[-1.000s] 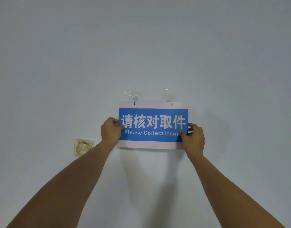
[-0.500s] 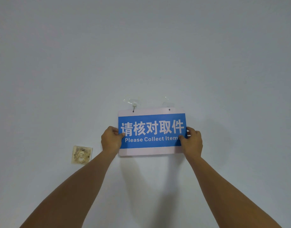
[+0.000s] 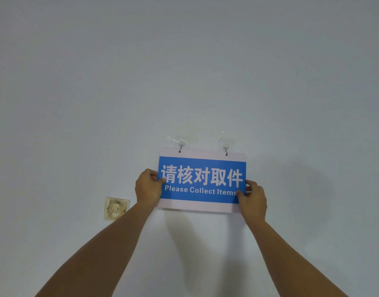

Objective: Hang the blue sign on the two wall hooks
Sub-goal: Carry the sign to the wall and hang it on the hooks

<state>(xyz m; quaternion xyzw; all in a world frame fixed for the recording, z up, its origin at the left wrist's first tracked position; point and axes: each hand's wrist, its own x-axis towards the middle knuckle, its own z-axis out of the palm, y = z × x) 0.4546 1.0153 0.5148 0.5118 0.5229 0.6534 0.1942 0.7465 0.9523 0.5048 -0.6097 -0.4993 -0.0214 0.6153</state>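
The blue sign [image 3: 202, 181], white-bordered with white lettering, lies flat against the pale wall. Its top border sits under two clear adhesive hooks: the left hook [image 3: 181, 144] and the right hook [image 3: 225, 145]. Each hook's metal tip reaches down into a small hole in the sign's top border. The sign tilts slightly, its right side lower. My left hand [image 3: 147, 186] pinches the sign's left edge, thumb on the front. On the lower right corner, my right hand [image 3: 253, 197] grips in the same way.
A stained, worn wall socket plate [image 3: 116, 208] sits on the wall to the lower left of the sign. The rest of the wall [image 3: 184, 61] is plain and pale.
The sign's right side has dropped and its right hole now sits on the right hook's tip, which the sign covered half a second ago. Both hands keep their grip.
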